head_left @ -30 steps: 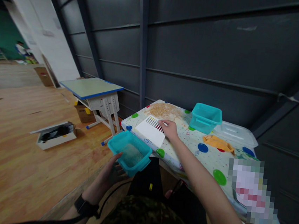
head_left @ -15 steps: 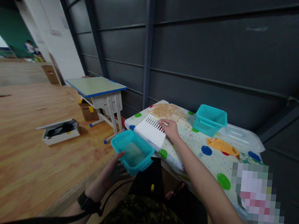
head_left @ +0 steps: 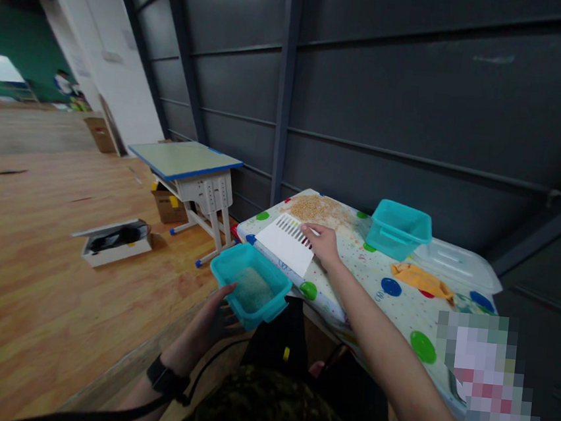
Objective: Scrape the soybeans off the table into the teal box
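My left hand [head_left: 210, 319] grips a teal plastic tub [head_left: 250, 286] from below, just off the near left edge of the table [head_left: 401, 301]. Pale grain lies in the tub's bottom. My right hand [head_left: 323, 242] rests on a white slotted card [head_left: 286, 242] lying flat on the polka-dot tablecloth, fingers closed on its far edge. Beyond the card a heap of tan grain [head_left: 316, 209] is spread on the cloth.
A second teal tub [head_left: 400, 229] stands behind a clear lid [head_left: 455, 264], with an orange cloth [head_left: 420, 279] beside them. A blue-edged school desk [head_left: 186, 160] and an open white box [head_left: 113, 241] stand on the wooden floor to the left. A dark panelled wall runs behind the table.
The view has swung slightly, so everything sits a little further right in the picture. Both hands, the tub and the card keep their places relative to the table.
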A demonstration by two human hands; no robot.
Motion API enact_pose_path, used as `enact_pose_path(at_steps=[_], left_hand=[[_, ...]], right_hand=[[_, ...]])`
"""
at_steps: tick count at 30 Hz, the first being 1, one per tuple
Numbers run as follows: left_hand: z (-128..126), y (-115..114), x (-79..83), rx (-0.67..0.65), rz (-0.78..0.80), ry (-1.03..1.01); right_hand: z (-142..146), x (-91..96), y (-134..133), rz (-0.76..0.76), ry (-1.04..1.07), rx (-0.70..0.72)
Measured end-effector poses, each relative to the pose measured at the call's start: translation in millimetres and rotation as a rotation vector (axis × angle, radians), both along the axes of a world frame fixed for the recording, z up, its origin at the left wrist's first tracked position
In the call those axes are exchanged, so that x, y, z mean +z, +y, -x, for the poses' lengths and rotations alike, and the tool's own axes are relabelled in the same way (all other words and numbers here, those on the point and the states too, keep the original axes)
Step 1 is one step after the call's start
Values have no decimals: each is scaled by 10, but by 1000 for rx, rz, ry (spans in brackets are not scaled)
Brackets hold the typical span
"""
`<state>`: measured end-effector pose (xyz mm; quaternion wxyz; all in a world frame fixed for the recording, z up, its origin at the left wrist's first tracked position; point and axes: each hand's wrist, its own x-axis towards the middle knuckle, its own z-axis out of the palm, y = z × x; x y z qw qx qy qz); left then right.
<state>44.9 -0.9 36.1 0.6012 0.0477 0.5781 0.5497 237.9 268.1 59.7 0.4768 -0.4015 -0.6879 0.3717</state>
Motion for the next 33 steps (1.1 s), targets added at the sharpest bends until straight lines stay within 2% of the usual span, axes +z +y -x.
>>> enact_pose_path(at_steps=[3, 8, 10, 15, 18, 20, 23, 28, 33], left_hand=[[13, 0, -19, 3, -10, 2], [34, 10, -46, 14, -8, 7], [38, 8, -54, 12, -3, 3], [45, 7, -72, 18, -4, -7], [48, 10, -66, 30, 0, -11], [47, 3, -52, 28, -3, -18], [42, -20, -21, 21, -26, -25], [60, -28, 3, 50, -17, -16], [91, 0, 3, 57, 2, -11]], right_hand=[[-7, -3, 6, -9, -9, -39], [-19, -10, -7, 32, -18, 60], [-17, -6, -1, 45, 9, 47], [-82, 29, 99, 57, 102, -209], [-212, 58, 182, -27, 55, -374], [-298, 65, 218, -77, -16, -411], [-360, 50, 244, -94, -91, -424], [-301, 5, 296, -102, -142, -424], [-237, 15, 382, -120, -193, -348]])
